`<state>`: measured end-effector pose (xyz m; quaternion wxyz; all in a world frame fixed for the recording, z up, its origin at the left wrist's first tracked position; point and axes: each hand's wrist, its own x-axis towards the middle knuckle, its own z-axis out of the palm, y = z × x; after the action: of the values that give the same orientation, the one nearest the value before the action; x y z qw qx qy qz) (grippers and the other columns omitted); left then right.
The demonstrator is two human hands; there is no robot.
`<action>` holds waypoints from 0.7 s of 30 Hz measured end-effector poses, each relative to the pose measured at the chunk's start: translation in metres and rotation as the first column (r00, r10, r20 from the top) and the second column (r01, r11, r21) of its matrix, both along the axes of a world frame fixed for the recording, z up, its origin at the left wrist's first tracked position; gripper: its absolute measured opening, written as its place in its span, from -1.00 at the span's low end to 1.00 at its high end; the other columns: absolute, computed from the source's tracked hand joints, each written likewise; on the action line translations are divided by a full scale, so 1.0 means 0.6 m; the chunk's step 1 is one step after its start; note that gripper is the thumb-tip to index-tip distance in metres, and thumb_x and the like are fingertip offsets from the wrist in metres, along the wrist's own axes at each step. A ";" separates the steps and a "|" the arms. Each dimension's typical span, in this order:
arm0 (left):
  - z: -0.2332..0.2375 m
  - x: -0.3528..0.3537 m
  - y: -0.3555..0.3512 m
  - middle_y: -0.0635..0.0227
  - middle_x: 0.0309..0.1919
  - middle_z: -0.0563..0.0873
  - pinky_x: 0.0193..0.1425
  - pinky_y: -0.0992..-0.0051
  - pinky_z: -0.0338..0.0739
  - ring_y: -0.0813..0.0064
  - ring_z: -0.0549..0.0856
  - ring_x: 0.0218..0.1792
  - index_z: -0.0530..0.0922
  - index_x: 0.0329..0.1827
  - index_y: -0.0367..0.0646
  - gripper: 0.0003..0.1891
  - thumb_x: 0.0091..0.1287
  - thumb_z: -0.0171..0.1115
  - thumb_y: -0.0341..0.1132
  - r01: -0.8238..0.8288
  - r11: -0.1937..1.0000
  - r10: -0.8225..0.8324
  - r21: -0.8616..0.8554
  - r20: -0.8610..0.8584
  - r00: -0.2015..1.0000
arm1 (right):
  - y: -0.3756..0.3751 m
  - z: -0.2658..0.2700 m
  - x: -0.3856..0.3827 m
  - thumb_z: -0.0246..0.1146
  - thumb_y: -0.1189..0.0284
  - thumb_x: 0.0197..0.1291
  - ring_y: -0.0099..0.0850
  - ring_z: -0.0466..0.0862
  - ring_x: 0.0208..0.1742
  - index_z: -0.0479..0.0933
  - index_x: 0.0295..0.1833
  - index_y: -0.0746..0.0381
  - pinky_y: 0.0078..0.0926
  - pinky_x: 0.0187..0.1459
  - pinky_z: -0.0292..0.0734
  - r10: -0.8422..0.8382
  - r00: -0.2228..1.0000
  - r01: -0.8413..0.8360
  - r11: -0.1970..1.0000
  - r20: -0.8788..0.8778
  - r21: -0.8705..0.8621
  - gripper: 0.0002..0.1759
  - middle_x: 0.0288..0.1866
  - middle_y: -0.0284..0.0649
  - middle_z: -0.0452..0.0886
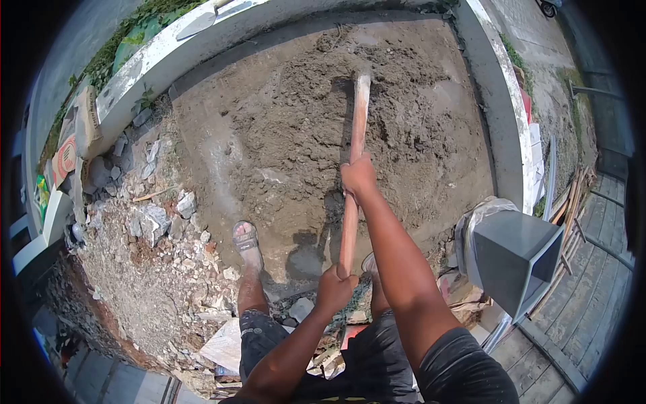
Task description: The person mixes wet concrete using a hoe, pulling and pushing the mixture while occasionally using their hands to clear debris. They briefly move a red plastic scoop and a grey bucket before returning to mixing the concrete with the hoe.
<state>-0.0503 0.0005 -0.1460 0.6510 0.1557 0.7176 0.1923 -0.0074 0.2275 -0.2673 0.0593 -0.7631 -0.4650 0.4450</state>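
A long wooden handle (pixel 359 121) runs from near my body up into a heap of wet grey-brown mortar (pixel 303 135); the tool's head is hidden in the mix. My left hand (pixel 336 289) is wrapped round the handle's lower end. Further up, about mid-handle, my right hand (pixel 359 176) grips it. The mortar lies spread on a flat slab (pixel 208 148), thickest around the buried end of the tool.
Low white walls (pixel 498 101) border the slab at the back and right. Broken rubble (pixel 155 222) lies at the left, beside cement bags (pixel 86 124). A grey square duct (pixel 511 249) stands at the right, near wooden planks (pixel 579 283). My sandalled foot (pixel 246 237) is at the slab's edge.
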 end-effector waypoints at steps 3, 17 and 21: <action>0.023 0.015 -0.163 0.23 -0.51 0.64 -0.33 0.33 0.51 0.41 0.63 -0.48 0.58 -0.23 -0.33 -0.73 0.05 0.30 -0.34 -0.027 0.999 0.027 0.035 -0.008 1.000 | -0.136 0.101 -0.019 0.27 0.44 0.14 0.13 0.67 -0.15 0.26 0.11 0.38 -0.02 -0.01 0.55 0.050 0.998 -0.048 0.997 0.041 -0.060 -0.51 -0.16 0.21 0.59; -0.101 -0.013 0.159 -0.09 -0.41 0.70 -0.23 0.24 0.58 -0.01 0.75 -0.30 0.58 -0.17 -0.36 -0.64 0.08 0.34 -0.24 0.029 0.970 -0.044 0.241 0.057 0.997 | 0.198 0.064 -0.017 0.21 0.48 0.18 -0.18 0.66 -0.46 0.34 0.01 0.40 -0.20 -0.45 0.56 0.018 0.999 -0.032 0.952 0.049 0.306 -0.66 -0.31 0.03 0.58; -0.061 -0.032 0.068 -0.06 -0.43 0.69 -0.18 0.19 0.56 0.02 0.73 -0.33 0.59 -0.19 -0.35 -0.65 0.09 0.32 -0.22 0.065 0.996 -0.062 0.065 -0.048 0.997 | 0.093 -0.058 -0.012 0.24 0.51 0.11 0.10 0.65 -0.10 0.33 0.09 0.51 -0.09 -0.09 0.54 -0.046 0.997 0.045 0.999 -0.066 -0.022 -0.53 -0.08 0.28 0.58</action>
<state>-0.0696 0.0416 -0.1824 0.6344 0.2042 0.7205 0.1916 -0.0143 0.2835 -0.3021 0.0769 -0.7589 -0.4406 0.4733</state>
